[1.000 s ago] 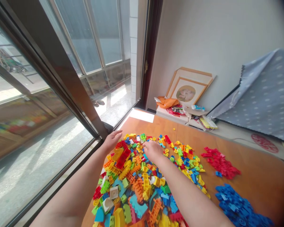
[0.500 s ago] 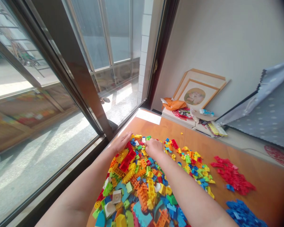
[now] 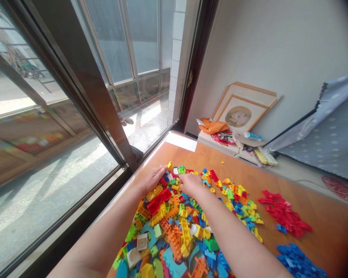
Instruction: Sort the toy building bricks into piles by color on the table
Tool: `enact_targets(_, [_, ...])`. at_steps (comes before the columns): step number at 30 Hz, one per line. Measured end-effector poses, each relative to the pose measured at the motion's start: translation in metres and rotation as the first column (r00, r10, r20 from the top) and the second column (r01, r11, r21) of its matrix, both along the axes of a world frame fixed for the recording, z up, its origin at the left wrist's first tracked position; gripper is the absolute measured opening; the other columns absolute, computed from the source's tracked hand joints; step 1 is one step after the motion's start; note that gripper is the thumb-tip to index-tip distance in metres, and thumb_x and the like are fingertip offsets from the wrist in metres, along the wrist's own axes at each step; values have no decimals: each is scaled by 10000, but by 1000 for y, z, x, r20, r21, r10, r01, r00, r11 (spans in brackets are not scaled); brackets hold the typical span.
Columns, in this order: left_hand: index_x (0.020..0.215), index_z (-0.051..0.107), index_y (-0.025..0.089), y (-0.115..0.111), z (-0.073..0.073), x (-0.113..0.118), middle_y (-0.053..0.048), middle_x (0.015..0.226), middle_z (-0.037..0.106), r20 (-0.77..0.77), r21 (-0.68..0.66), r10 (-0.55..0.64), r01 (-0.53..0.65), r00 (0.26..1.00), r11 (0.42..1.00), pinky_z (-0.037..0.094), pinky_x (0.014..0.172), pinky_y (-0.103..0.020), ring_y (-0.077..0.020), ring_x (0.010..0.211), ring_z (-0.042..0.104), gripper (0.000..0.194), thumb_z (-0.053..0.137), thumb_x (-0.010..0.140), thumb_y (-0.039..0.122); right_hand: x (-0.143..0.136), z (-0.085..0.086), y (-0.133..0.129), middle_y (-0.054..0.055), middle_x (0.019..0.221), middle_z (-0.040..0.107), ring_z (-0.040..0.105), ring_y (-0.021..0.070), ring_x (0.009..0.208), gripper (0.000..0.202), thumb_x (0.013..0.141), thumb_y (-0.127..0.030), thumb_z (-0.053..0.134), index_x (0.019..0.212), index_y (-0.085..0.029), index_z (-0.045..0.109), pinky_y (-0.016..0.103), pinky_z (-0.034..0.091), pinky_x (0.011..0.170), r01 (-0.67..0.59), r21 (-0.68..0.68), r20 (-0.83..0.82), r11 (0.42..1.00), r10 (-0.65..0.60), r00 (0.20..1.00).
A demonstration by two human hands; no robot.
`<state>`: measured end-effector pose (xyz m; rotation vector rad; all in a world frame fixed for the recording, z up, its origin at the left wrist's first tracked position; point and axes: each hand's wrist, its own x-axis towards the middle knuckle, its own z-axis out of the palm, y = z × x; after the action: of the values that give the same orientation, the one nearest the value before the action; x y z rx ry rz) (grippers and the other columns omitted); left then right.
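A large heap of mixed toy bricks (image 3: 174, 227) covers the near part of the wooden table. My left hand (image 3: 154, 179) lies flat along the heap's far left edge, fingers stretched out, touching bricks there. Just below it a long red brick (image 3: 159, 201) rests on the heap. My right hand (image 3: 190, 183) is at the far end of the heap with its fingers curled down among small bricks; what they hold, if anything, is hidden. A green brick (image 3: 181, 169) and a yellow brick (image 3: 169, 166) lie beyond the hands.
Right of the heap are a pile of red bricks (image 3: 284, 214) and a pile of blue bricks (image 3: 300, 262). A white paper (image 3: 181, 141) lies at the table's far corner. Glass windows run along the left; picture frames (image 3: 240, 116) lean on the wall.
My left hand has shifted slightly right, and the long red brick beside it has moved right and turned a little. A yellow brick now stands out near its fingertips. My right hand has barely moved.
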<state>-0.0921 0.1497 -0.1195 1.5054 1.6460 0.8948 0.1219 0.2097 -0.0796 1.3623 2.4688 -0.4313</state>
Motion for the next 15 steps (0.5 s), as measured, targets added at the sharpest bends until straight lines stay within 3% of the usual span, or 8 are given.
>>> enact_targets(7, [1295, 709, 260, -10, 9, 20, -35, 1410, 649, 142, 17, -116, 114, 983, 993, 377, 1211, -425, -269, 1339, 564, 569, 441, 963, 637, 25, -1, -20, 71, 1008, 767, 699, 251, 946, 217, 857, -218, 557, 974, -263, 733, 318, 427, 759, 13, -13, -2, 1000, -13, 1000])
enact_targets(15, [1275, 722, 231, -20, 24, 48, -80, 1324, 699, 97, 121, -232, 220, 968, 968, 450, 1139, -448, -275, 1257, 612, 450, 528, 979, 509, 53, 5, -25, 27, 1026, 755, 664, 217, 931, 215, 891, -303, 540, 1007, -300, 721, 288, 351, 685, 115, -91, -126, 989, -126, 984])
